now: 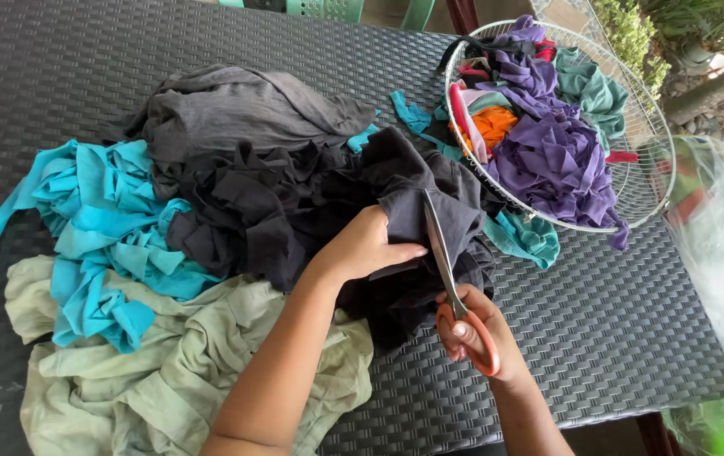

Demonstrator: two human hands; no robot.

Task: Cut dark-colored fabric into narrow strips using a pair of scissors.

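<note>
While scissors cut: left hand (366, 245) grasps crumpled black cloth (412, 194).
Right hand (476, 333): fingers clenched in orange-handled steel scissors (450, 270), blades in that cloth.

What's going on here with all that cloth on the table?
A person is cutting dark fabric with orange-handled scissors. The right hand works the scissors, whose blades lie against the cloth, while the left hand holds the fabric in place. Around them on the dark woven table lie heaps of turquoise strips, pale green cloth and grey fabric. A round wire basket on the right holds purple, orange and green scraps.
</note>
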